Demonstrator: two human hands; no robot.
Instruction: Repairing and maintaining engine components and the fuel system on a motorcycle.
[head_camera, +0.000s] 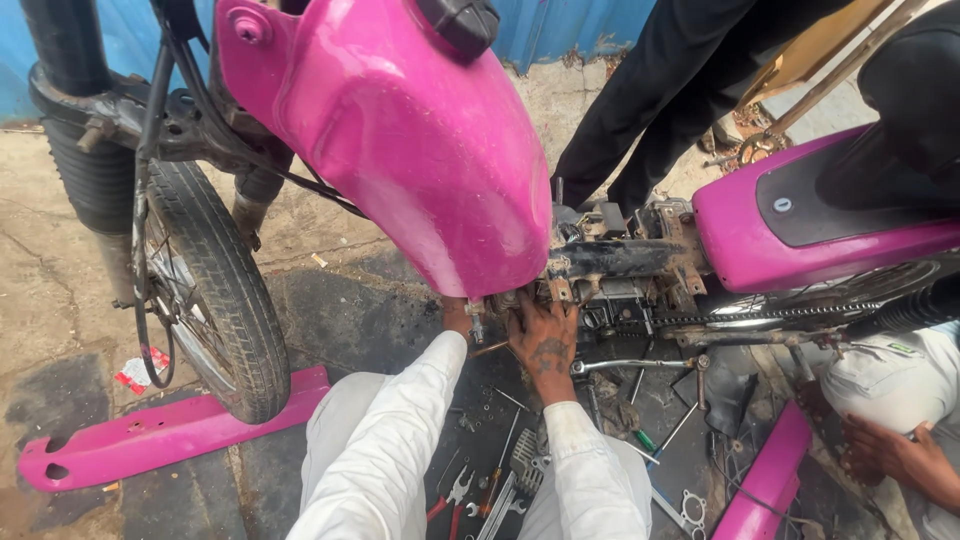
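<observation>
Reaching under the pink fuel tank, your right hand lies with its fingers spread and pressed onto the oily engine parts just past your fingertips; it is open and flat, gripping no tool that I can see. Your left hand sits just beside it, mostly hidden under the tank's lower edge, so you cannot tell from here whether it is closed on anything; only its wrist and a little of the hand show above the white sleeve.

Since your fingers are working blind beneath the tank, my judgement is that you should feel for the part before putting force on it, and keep both wrists low so the tank edge does not catch your knuckles. Everything there looks greasy, so a firm pinch will likely serve better than a light one.

Below your forearms, between your knees, red-handled pliers, a spanner and loose bolts lie on the dark ground. Beyond your right hand, the drive chain runs off toward the rear. Well to the left of your left hand stands the front wheel, with a loose pink panel on the ground by it. Far right, another person's hand rests on its own work.
</observation>
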